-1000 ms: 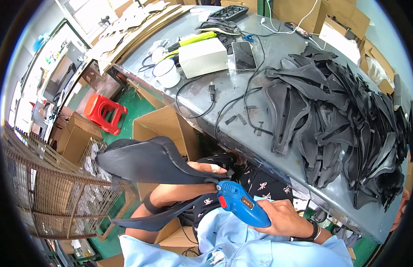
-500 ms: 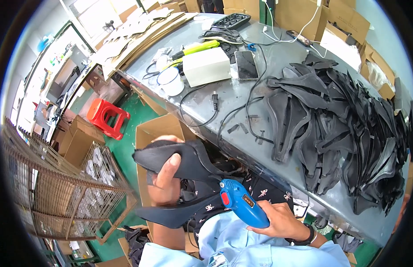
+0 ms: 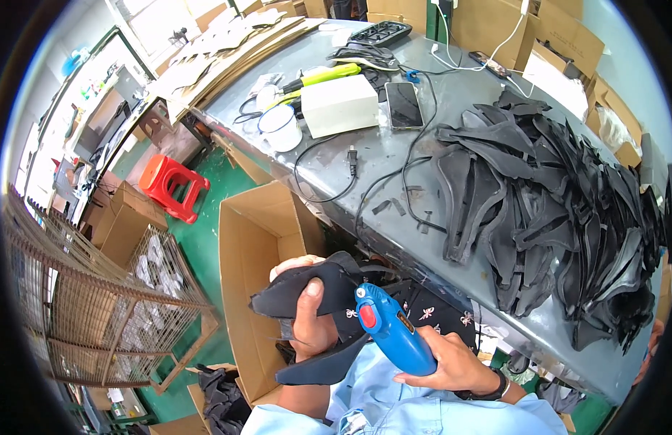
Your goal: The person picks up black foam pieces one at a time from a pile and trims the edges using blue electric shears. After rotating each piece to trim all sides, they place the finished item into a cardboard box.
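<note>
By the surface's edge (image 3: 421,257), our left grip (image 3: 311,325) clamps the black piece (image 3: 284,293), left of our right grip's (image 3: 453,366) clasped tool (image 3: 394,328).

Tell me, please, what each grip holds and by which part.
Left grip: curved black piece, by the middle of its upper flap. Right grip: blue handheld tool, by the end away from its red button.

We clasp a black piece (image 3: 272,299) in our left fingers (image 3: 308,299) | our right fingers (image 3: 439,344) wrap a blue tool (image 3: 395,330) | beyond both: bench (image 3: 376,151) with piled black cutouts (image 3: 528,210) | left of our left fingers: carton (image 3: 239,283), wire cage (image 3: 126,308)
</note>
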{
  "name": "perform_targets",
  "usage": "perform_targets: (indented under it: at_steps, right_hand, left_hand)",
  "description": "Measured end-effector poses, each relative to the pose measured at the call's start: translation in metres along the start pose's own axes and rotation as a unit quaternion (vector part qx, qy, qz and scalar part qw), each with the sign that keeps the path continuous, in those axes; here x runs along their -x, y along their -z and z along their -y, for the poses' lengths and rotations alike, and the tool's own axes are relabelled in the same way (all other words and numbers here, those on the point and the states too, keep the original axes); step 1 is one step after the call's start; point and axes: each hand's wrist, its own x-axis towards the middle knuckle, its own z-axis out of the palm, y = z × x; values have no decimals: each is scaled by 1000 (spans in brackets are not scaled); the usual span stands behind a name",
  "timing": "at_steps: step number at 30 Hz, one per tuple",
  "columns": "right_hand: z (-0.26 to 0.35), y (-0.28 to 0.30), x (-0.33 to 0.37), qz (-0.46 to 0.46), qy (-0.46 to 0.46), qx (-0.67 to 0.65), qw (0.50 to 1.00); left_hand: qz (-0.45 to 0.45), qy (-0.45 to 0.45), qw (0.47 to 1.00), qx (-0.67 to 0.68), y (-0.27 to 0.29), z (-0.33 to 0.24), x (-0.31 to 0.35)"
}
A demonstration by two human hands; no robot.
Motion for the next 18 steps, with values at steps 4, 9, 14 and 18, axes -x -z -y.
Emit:
perform_targets:
  at_steps: [4, 9, 14, 18]
  right_hand:
    - [4, -1, -1, -13, -4, -12, 1000]
    - [7, -2, -1, -38, 15, 16, 999]
    - [-1, -4, 0, -64, 52, 110, 991]
    - [-5, -5, 3, -64, 55, 172, 982]
  left_hand:
    - [3, -8, 1000, 3, -4, 5, 7]
    - [15, 18, 999, -32, -5, 0, 11]
    - [45, 71, 993, -83, -8, -17, 6]
    - [108, 138, 966, -189, -1, -30, -3]
